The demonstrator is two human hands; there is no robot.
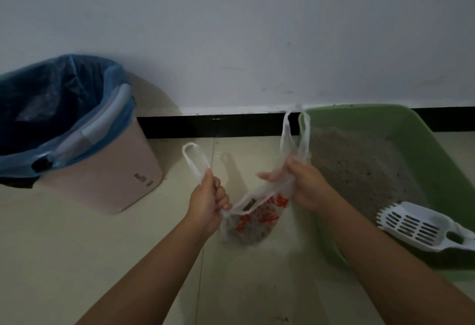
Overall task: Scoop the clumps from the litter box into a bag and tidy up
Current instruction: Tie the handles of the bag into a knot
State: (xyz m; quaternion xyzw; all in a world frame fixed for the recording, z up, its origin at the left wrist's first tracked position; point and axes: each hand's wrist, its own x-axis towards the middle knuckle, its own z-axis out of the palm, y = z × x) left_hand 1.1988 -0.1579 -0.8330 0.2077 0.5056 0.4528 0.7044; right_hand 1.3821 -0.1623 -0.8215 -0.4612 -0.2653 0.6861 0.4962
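Closest to the person, the left hand (209,202) is curled tight around one thin handle of the clear plastic bag with red printing (259,218). The handle's loop sticks up above the fist. The right hand (299,183) grips the other handle, with its thumb pointing out to the side. The bag hangs low between the two hands, just over the pale tiled floor (77,260), and dark clumps show through its bottom.

Both hands seem to be pulling the handles apart, maybe to tie them. The plastic looks thin, so a hard tug could rip a handle. If one hand slips, the bag could tip and drop clumps on the floor.

On the right, the white slotted plastic scoop (421,227) lies in the green plastic litter box (437,160), resting on the grey litter. The right arm is close to it and could bump it, flicking litter out.

Farther back on the left stands the pink bin with a blue liner (102,175), well apart from the bag. A careless toss could miss it.
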